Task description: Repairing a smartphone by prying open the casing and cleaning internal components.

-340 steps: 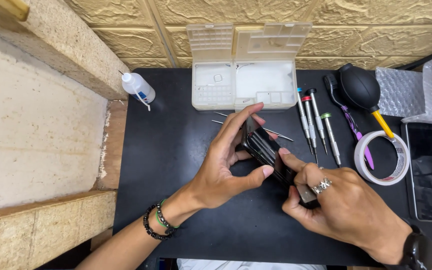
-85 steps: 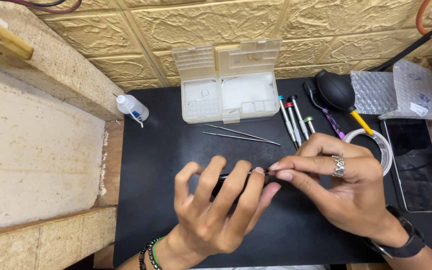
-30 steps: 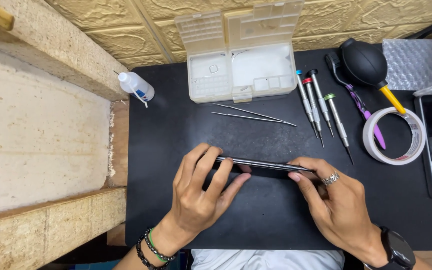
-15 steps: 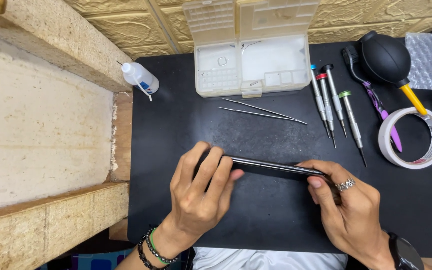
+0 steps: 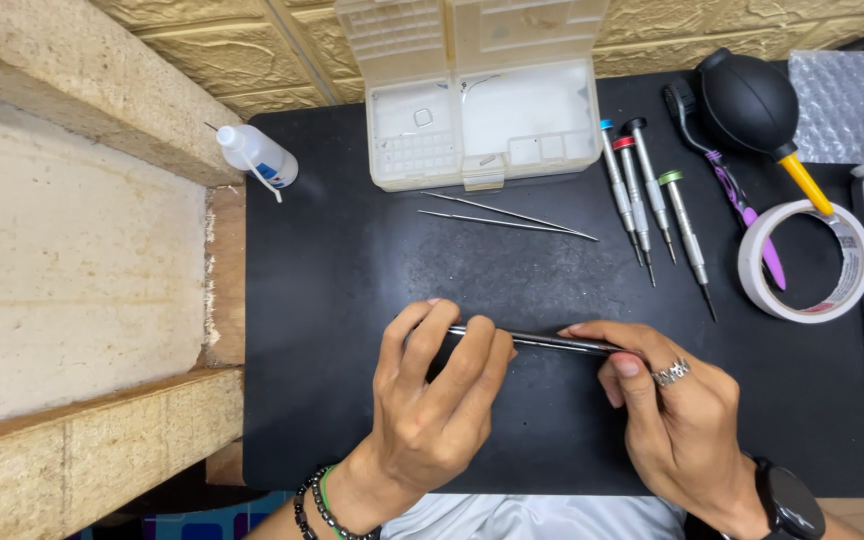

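A thin dark phone point(image 5: 542, 342) stands on its long edge above the black mat point(image 5: 352, 300), seen edge-on as a narrow metal strip. My left hand point(image 5: 432, 400), with bead bracelets at the wrist, wraps its fingers over the phone's left end. My right hand point(image 5: 672, 410), wearing a ring and a dark watch, grips the phone's right end with thumb and fingers. The phone's faces are hidden from this angle.
Tweezers point(image 5: 507, 215) lie above the hands. A clear parts box point(image 5: 477, 110) stands open at the back. Several screwdrivers point(image 5: 652, 205), a black air blower point(image 5: 752, 100), a purple-handled tool point(image 5: 742, 195) and a tape roll point(image 5: 807, 262) lie right. A small squeeze bottle point(image 5: 257, 155) is left.
The phone has turned from held flat in both hands to standing on its edge low over the mat. Both hands have dropped toward the near edge and keep their grip.
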